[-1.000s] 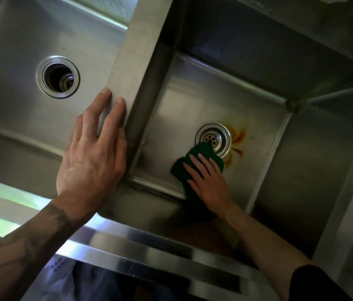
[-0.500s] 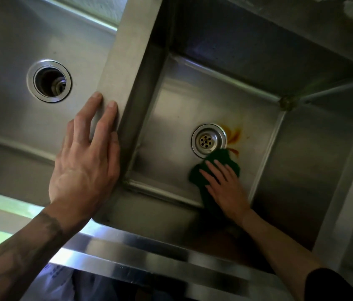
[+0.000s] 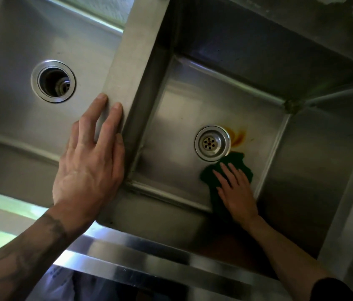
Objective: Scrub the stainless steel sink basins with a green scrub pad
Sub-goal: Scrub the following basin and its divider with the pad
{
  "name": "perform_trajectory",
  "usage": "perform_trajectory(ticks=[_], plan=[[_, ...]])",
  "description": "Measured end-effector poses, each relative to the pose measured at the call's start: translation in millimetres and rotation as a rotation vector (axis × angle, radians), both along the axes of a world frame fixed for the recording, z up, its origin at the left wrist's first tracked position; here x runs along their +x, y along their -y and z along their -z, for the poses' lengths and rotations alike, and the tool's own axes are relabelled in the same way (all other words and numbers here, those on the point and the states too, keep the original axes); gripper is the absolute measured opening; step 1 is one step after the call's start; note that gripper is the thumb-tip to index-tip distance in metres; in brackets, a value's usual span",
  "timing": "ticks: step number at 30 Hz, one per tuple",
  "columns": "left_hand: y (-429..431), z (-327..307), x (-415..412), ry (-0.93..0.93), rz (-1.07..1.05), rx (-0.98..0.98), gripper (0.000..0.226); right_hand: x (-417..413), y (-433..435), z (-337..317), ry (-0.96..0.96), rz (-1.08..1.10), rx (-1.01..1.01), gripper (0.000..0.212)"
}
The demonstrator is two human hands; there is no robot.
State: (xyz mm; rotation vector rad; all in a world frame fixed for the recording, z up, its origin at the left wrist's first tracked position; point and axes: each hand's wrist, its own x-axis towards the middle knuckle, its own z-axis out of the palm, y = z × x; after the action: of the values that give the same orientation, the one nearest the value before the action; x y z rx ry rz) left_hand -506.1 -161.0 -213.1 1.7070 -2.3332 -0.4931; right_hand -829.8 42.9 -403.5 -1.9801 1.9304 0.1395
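Steel all round me: 2 basins, split by a flat divider (image 3: 132, 68). I take the strainer drain (image 3: 212, 143) in the right basin (image 3: 177, 135) as my landmark.

My right hand (image 3: 237, 193) lies flat on the pad (image 3: 239, 161), just below and to the right of that drain. Its fingers (image 3: 225, 172) are spread and straight, pressing the pad down onto the basin floor rather than curling round it. The pad is dark green and crumpled; its top edge reaches almost to the drain's rim, and its lower part runs under my palm toward the near wall. Right of the drain, just above the pad, sits an orange-brown stain (image 3: 238, 135), uncovered by the pad.

My left hand (image 3: 88, 168) is well to the left of the drain, resting on the near end of the divider. Its fingers (image 3: 114, 118) are open and loosely together, lying along the divider's top, holding nothing; the palm covers the corner where divider meets the front rim (image 3: 149, 255).

Farther left of the drain, past the divider, the left basin (image 3: 8, 94) has an open drain hole (image 3: 53, 81) with no strainer in it.

A grimy spot (image 3: 294, 105) marks the right basin's far-right corner, up and right of the drain.
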Motion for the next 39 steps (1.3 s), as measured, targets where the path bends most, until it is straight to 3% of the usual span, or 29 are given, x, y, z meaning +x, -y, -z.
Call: perform_trajectory(ticks=[4, 8, 10, 16, 22, 24, 28, 34, 39], plan=[[0, 0, 0, 0.002, 0.017, 0.007, 0.052, 29, 14, 1, -0.013, 0.191, -0.044, 0.053], [0, 1, 0, -0.002, 0.021, 0.008, 0.051, 63, 35, 12, 0.102, -0.236, -0.084, 0.054], [0, 1, 0, 0.002, 0.023, 0.016, 0.051, 48, 31, 13, 0.081, -0.287, -0.064, 0.054], [0, 0, 1, 0.009, 0.018, 0.016, 0.051, 1, -11, -3, -0.05, 0.172, -0.004, 0.055], [0, 1, 1, -0.007, 0.014, 0.01, 0.05, 12, -7, -4, 0.037, -0.108, 0.003, 0.053], [-1, 2, 1, -0.011, 0.013, 0.009, 0.05, -1, 0, -2, 0.029, -0.003, -0.014, 0.054], [-1, 3, 1, -0.004, 0.012, -0.006, 0.05, 5, 28, 2, -0.047, 0.446, -0.038, 0.054], [0, 5, 1, -0.011, -0.005, -0.007, 0.051, 7, -7, -4, -0.034, 0.231, 0.035, 0.059], [0, 4, 1, 0.002, 0.005, -0.009, 0.05, -4, 49, 6, -0.069, 0.498, -0.055, 0.055]])
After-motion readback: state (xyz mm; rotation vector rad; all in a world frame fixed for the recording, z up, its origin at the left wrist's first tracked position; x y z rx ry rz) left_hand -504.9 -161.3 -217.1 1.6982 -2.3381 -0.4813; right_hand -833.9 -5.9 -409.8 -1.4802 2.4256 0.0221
